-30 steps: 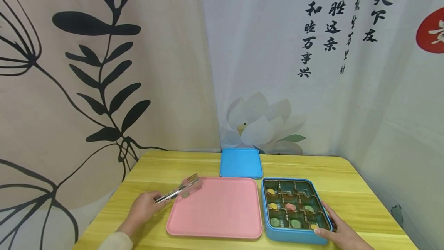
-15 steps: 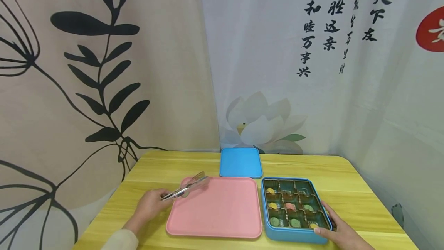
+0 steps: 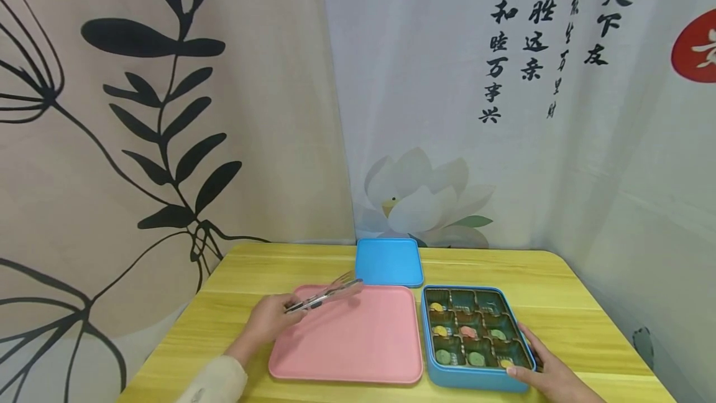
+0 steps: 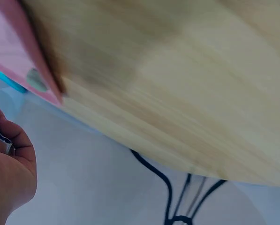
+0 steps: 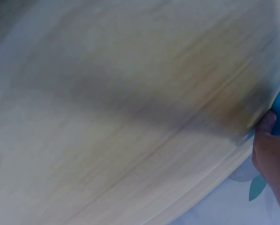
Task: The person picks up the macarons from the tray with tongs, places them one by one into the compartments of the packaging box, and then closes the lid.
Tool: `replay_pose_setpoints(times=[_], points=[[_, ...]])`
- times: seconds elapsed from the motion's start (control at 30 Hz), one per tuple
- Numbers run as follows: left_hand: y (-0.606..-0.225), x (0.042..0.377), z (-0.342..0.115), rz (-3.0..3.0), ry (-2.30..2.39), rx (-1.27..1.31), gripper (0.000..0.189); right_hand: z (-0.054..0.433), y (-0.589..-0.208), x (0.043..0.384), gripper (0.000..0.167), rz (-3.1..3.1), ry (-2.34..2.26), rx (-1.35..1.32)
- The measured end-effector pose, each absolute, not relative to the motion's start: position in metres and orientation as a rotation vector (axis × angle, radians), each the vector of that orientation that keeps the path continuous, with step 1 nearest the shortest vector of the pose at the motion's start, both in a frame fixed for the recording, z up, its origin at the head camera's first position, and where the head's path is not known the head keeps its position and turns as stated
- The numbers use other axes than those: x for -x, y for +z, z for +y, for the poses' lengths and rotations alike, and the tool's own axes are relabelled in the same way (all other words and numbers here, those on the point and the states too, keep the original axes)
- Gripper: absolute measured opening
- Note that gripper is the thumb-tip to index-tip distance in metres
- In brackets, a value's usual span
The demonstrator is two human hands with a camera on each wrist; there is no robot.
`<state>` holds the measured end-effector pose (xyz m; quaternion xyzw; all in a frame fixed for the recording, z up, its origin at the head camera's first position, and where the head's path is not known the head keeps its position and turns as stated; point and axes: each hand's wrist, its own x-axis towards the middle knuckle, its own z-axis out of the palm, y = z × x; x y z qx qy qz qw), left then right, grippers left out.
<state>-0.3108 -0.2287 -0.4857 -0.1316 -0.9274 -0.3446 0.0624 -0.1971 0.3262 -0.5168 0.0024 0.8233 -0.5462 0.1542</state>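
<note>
My left hand (image 3: 270, 319) holds metal tongs (image 3: 330, 296) over the far left part of the pink tray (image 3: 347, 344). The tong tips point toward the back, near the blue lid-like panel (image 3: 388, 263). A round green piece (image 4: 35, 80) lies at the tray's corner in the left wrist view; from the head, the hand and tongs cover that spot. My right hand (image 3: 550, 375) grips the near right corner of a blue box (image 3: 475, 381), thumb on the rim. Its dark divided insert holds small pieces: yellow (image 3: 440, 331), pink (image 3: 468, 332) and green (image 3: 477, 359).
The yellow wood-grain table (image 3: 582, 328) carries everything. The blue panel lies behind the tray, and the box stands just right of the tray. A curtain (image 3: 279, 111) with printed plants and writing hangs right behind the table.
My left hand and the tongs have moved right and slightly up, away from the tray's far left corner, leaving the green piece there. My right hand and the box stay put.
</note>
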Motion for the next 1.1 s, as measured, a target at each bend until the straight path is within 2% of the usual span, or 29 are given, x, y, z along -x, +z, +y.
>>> replay_pose_setpoints(times=[0.47, 0.73, 1.1], points=[[-0.478, 0.322, -0.174, -2.755, -1.095, 0.62, 0.01, 0.325, -0.517, 0.198, 0.093, 2.399, -1.534, -0.049], [-0.468, 0.321, -0.138, -2.786, -1.161, 0.677, 0.022, 0.325, -0.517, 0.197, 0.093, 2.411, -1.523, -0.041], [-0.468, 0.324, -0.091, -2.792, -1.111, 0.757, 0.018, 0.324, -0.517, 0.197, 0.093, 2.402, -1.538, -0.051]])
